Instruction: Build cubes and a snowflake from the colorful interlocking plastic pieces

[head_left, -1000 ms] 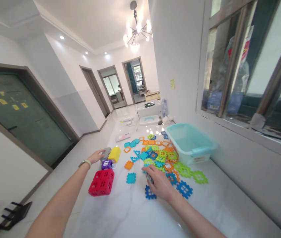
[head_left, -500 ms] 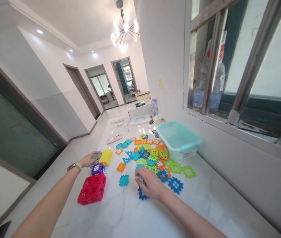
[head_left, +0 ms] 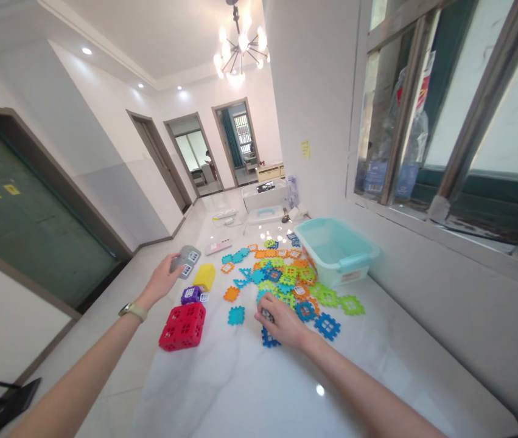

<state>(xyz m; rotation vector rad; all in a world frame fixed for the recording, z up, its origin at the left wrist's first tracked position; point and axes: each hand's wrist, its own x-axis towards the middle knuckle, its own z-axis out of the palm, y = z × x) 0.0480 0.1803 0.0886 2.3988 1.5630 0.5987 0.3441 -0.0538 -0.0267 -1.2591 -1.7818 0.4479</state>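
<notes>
My left hand grips the near end of a grey building block with white window panels, at the table's left edge. Close by are a yellow block, a purple block with a white window piece beside it, and a red block. My right hand is closed around a small grey piece, mostly hidden by the fingers. Under this hand lies a dark blue notched tile. Beyond it spreads a pile of orange, green and blue notched tiles.
A teal plastic bin stands by the wall on the right. Farther back lie a pink flat case, a lid with a teal handle and a white box. A single turquoise tile and an orange tile lie mid-table.
The grey block under my left hand now shows its window panels, and the hand has drawn to its near side. My right hand stays closed in place. The view has shifted slightly.
</notes>
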